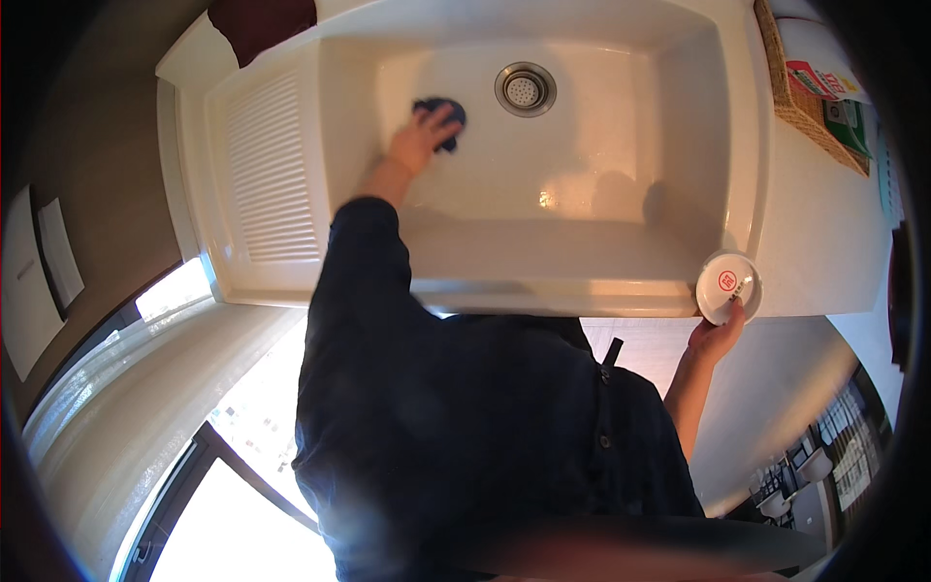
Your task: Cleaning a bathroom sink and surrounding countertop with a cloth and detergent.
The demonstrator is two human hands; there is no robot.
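My left hand (418, 142) presses on a dark blue cloth (452, 116) against the floor of a white sink basin (502, 182), towards its left side. To the right of the cloth lies the round metal drain (525, 89). My right hand (718, 336) holds a small white dish (709, 280) at the front right corner of the sink, with the thumb on its inner face. The dish bears a red round mark and some dark writing. The fingers under the dish are hidden.
A ribbed draining board (269, 171) adjoins the basin on the left, with a dark red cloth (262, 25) over its back edge. A woven basket (814, 120) with bottles and packets stands at the back right on the counter (807, 240). My torso is against the front edge.
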